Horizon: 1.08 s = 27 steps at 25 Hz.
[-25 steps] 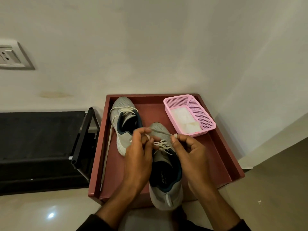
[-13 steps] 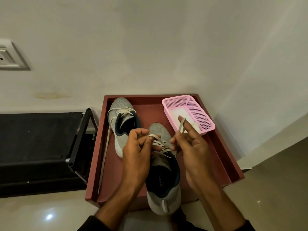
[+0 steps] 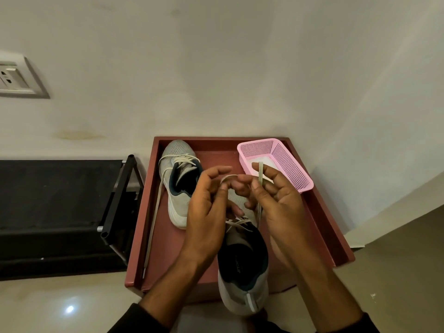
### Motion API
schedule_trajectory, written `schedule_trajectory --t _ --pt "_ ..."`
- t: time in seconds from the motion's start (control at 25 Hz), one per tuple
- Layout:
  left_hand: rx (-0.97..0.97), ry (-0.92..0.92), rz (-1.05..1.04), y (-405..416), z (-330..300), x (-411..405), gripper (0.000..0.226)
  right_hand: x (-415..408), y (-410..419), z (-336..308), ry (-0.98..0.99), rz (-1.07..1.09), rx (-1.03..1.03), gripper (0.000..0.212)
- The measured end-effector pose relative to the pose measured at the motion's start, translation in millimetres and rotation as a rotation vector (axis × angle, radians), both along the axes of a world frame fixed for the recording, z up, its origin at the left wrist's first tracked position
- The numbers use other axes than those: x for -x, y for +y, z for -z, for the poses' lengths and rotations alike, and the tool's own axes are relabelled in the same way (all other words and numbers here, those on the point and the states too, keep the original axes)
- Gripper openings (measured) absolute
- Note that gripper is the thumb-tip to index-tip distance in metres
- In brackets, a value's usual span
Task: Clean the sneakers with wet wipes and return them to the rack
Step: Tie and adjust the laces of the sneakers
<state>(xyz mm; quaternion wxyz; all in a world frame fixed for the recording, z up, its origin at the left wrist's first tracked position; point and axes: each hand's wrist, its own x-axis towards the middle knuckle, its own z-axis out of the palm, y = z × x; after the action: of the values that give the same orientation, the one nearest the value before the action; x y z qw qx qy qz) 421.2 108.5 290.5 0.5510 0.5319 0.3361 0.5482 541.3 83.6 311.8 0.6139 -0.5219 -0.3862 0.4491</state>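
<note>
Both hands have risen: left hand (image 3: 206, 207) and right hand (image 3: 276, 203) each pinch the lace (image 3: 260, 171). Uneven tension may loosen the near sneaker's (image 3: 242, 272) knot.

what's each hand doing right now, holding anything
Left hand: fingers pinch a loop of the near sneaker's lace.
Right hand: fingers pinch the other lace end, held upright.
</note>
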Motion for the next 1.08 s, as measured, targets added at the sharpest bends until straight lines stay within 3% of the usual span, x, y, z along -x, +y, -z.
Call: schedule_trajectory --t 0.16,0.32,0.44,0.6,0.76,0.8,0.92,1.0,1.08 --pt "-0.135 0.259 -0.091 5 -4 0 0.024 1 12 -9 -0.046 -0.035 0.026 0.035" --pt "-0.299 0.578 -0.14 9 -9 1 0.023 -1 24 -9 -0.03 0.08 0.055 0.029" --pt "-0.305 0.609 -0.157 6 -1 3 0.024 -3 34 -11 -0.014 0.124 -0.002 0.021" --pt "-0.337 0.704 -0.034 -8 25 8 0.019 -8 42 -16 -0.154 0.103 -0.044 0.021" --pt "-0.14 0.585 -0.129 -3 27 3 0.024 -23 40 -8 -0.651 0.233 0.011 0.026" --pt "-0.151 0.585 -0.129 2 27 2 0.024 -23 39 -10 -0.675 0.249 -0.002 0.026" --pt "-0.227 0.616 0.012 3 24 -6 0.019 -3 41 -15 -0.47 -0.033 -0.014 0.021" --pt "-0.237 0.614 0.054 2 23 -13 0.012 3 43 -9 -0.545 -0.213 0.001 0.024" --pt "-0.218 0.595 0.07 9 26 -14 0.019 -12 43 -5 -0.644 -0.263 0.065 0.035"
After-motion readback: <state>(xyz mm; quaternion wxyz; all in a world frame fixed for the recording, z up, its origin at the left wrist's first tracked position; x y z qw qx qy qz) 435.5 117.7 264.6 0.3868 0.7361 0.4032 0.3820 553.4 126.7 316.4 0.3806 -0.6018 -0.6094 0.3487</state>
